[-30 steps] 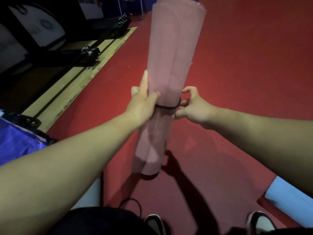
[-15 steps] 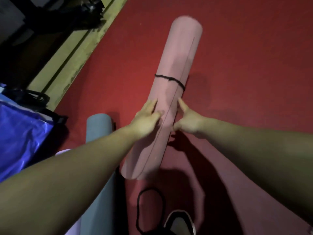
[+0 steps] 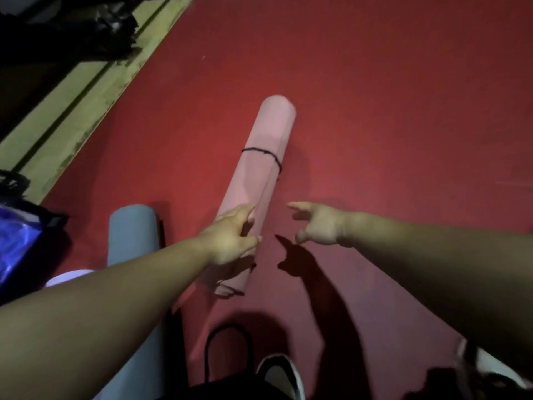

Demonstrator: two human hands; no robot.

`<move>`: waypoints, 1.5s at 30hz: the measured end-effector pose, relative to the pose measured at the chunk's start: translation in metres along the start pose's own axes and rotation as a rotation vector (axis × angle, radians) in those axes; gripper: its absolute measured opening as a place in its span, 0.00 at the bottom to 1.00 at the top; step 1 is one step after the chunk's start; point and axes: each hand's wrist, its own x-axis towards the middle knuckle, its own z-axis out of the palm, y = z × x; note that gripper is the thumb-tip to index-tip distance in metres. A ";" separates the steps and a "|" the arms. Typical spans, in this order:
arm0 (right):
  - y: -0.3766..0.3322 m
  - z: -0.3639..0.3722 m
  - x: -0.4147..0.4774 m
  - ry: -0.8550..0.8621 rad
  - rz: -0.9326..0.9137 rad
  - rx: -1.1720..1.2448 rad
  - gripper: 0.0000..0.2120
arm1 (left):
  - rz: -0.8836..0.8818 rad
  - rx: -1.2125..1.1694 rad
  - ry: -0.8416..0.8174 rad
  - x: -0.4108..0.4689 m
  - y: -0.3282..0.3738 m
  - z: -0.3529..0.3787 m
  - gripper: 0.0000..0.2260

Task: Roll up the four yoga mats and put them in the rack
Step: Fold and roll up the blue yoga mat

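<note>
**Left hand (image 3: 230, 239) on rolled pink mat (image 3: 268, 145); right hand (image 3: 318, 223) free**

1. Left hand: fingers straight and laid flat on the near part of the pink mat, thumb toward the floor side. It touches the roll and grips nothing.
2. Right hand: held just beside the roll on its right and apart from it. The forefinger is extended toward the mat and the other fingers are loosely bent. It holds nothing, and its shadow falls on the floor below it.
3. Pink mat: rolled into a tube and lying on the red floor (image 3: 389, 96), its length running away from the person and leaning slightly right. Layer edges at the near end look a little loose.
4. Black band (image 3: 261, 152): wrapped once around the pink mat, toward its far end.
5. Grey-blue mat (image 3: 134, 235): rolled and lying on the floor to the left of the pink one, partly under the left forearm.
6. Lilac rounded end (image 3: 69, 277): at the left beside the grey-blue mat, mostly hidden by the forearm.
7. Black cord loop (image 3: 227, 350): on the floor near the person's feet.
8. Shoes: one at bottom centre (image 3: 284, 375) and one at bottom right (image 3: 490, 368).
9. Blue bag (image 3: 14, 241): at the left edge.
10. Wooden strip (image 3: 86, 90): borders the red floor at upper left, with dark, unclear items beyond it.
</note>
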 end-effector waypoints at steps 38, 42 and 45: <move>0.541 -0.007 -0.473 0.885 0.575 -0.029 0.19 | 0.756 0.301 -0.449 0.047 0.486 0.392 0.13; 0.532 0.007 -0.465 0.964 0.470 0.116 0.13 | 0.727 0.340 -0.456 0.039 0.480 0.368 0.12; 0.525 0.013 -0.454 0.973 0.377 0.132 0.14 | 0.652 0.323 -0.374 0.028 0.468 0.354 0.10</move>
